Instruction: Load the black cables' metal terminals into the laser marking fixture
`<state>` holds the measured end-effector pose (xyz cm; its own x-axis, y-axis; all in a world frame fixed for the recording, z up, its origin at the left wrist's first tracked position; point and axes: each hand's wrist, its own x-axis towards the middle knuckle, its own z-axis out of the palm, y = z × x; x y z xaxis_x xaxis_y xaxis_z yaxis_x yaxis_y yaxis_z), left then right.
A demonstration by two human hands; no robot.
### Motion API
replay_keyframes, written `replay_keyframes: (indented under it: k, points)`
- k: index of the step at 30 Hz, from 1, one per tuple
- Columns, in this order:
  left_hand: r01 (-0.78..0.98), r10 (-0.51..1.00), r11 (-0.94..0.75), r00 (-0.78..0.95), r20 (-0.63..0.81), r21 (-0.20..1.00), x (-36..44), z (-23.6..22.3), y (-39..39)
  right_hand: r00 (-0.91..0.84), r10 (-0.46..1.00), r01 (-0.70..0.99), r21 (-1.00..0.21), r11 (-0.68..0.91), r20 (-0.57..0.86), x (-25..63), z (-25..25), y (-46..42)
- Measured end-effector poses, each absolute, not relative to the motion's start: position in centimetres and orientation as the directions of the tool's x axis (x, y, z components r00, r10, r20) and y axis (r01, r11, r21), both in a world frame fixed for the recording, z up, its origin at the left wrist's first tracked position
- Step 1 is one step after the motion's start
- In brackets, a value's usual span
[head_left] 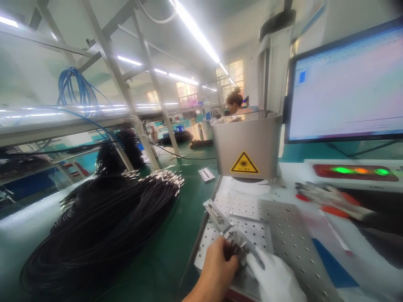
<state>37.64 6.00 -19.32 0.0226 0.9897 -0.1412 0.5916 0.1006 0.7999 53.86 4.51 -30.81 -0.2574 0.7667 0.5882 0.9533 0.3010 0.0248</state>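
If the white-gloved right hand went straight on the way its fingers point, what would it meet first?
The right hand would probably meet the metal fixture directly ahead of it; blur leaves the depth unclear.

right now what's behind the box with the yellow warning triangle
Above the box, a person's head and, right of it, an upright metal column show, with a window farther back. Anything lower is covered.

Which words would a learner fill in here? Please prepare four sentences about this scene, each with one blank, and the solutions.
The right hand is gloved, but the left hand at the metal piece is ____.
The yellow sign on the box is shaped like a ____.
The middle light on the panel glows ____.
The cables on the green table are ____.

Missing words: bare; triangle; orange; black.
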Motion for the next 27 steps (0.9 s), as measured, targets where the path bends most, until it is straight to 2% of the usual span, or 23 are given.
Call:
replay_keyframes:
  k: [6,10,16,22,27]
  points:
    - [0.363,0.944,0.316,-0.023,-0.330,0.877,37.6,-21.3,6.9,-0.237,0.770,0.960,0.021,0.279,0.593,53.5,-30.1,4.0]
    - [0.182,0.943,0.322,0.027,-0.332,0.929,37.4,-21.6,6.9,-0.239,0.766,0.957,0.012,0.289,0.597,53.7,-30.6,4.4]
    - [0.258,0.960,0.268,0.015,-0.281,0.928,37.2,-21.2,6.6,-0.230,0.797,0.956,-0.023,0.292,0.558,53.9,-31.1,4.4]
    - [0.119,0.961,0.261,0.059,-0.269,0.958,37.2,-21.9,6.7,-0.239,0.798,0.957,-0.003,0.289,0.553,54.0,-31.0,4.2]
    - [0.171,0.954,0.275,0.071,-0.290,0.946,36.9,-21.6,6.8,-0.245,0.787,0.962,0.043,0.269,0.566,53.6,-30.1,4.1]
